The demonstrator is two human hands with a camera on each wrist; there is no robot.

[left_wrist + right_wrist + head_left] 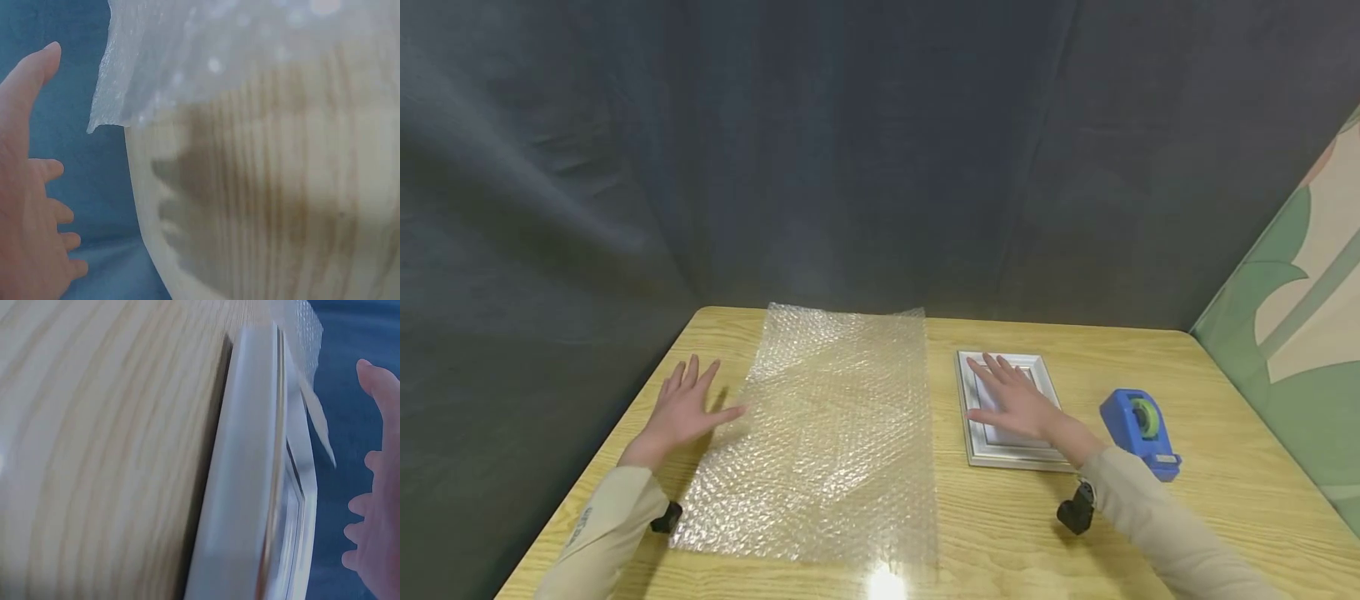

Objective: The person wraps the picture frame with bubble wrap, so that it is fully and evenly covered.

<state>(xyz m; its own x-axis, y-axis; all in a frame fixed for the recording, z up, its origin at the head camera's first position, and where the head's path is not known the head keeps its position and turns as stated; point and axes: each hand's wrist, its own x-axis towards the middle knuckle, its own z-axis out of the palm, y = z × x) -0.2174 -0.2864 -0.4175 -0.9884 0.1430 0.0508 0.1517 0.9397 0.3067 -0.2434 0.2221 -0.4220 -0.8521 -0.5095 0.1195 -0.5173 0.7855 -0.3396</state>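
Observation:
A sheet of clear bubble wrap (827,433) lies flat on the wooden table, its far edge at the table's back. My left hand (681,412) hovers with spread fingers beside the sheet's left edge, thumb toward it, and holds nothing. The left wrist view shows the bubble wrap (206,50) apart from the hand (28,181). To the right lies a silver-white picture frame (1011,454), face up. Above it hovers my right hand (1018,407), fingers spread, nothing held. In the right wrist view the frame's edge (240,462) stands apart from the hand (381,500).
A blue tape dispenser (1127,425) with a green roll stands right of the picture frame, near the right forearm. Dark cloth (880,158) hangs behind and left of the table (985,533). A patterned green and beige panel (1300,350) borders the right side.

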